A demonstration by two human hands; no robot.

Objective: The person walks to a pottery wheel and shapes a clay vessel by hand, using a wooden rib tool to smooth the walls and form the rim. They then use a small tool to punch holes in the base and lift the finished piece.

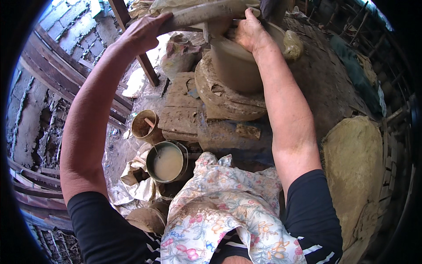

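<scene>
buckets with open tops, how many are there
2. A brown bucket with a stick in it, left of centre, and a dark green bucket of cloudy liquid, nearer the camera. The round brown object nearer still may be another; the floral cloth could hide more.

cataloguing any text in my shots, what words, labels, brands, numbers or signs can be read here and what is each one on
None: no readable text in the picture.
White flower-printed cloth: flowers and fruit only.
Short black sleeve with white stripes: no lettering to be made out.
Round grey-brown clay pot: no writing visible.
Crumpled off-white sack: too creased to tell.
</scene>
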